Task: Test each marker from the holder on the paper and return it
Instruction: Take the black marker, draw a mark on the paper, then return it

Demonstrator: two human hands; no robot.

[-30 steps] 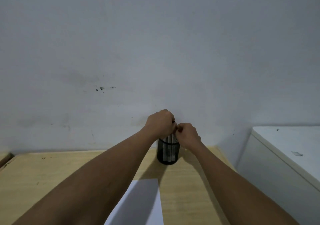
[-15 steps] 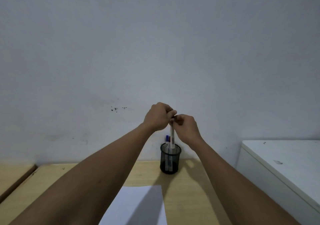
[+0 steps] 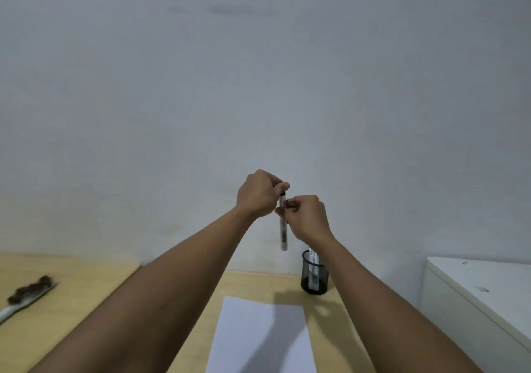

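A white marker (image 3: 283,233) hangs upright in the air above the table, well clear of the black mesh holder (image 3: 314,275). My left hand (image 3: 258,193) pinches its top end, where the dark cap is. Just below, my right hand (image 3: 306,217) grips the barrel. The holder stands near the wall with at least one more marker (image 3: 313,269) inside. A white sheet of paper (image 3: 261,335) lies on the wooden table in front of the holder, between my forearms.
A brush with dark bristles and a white handle (image 3: 27,293) lies on a second wooden surface at the left. A white cabinet (image 3: 482,292) stands at the right, beside the table. A plain wall is right behind the holder.
Both hands have lifted the marker out of the holder and up to the left. The view has shifted, so the holder now sits to the right of the hands.
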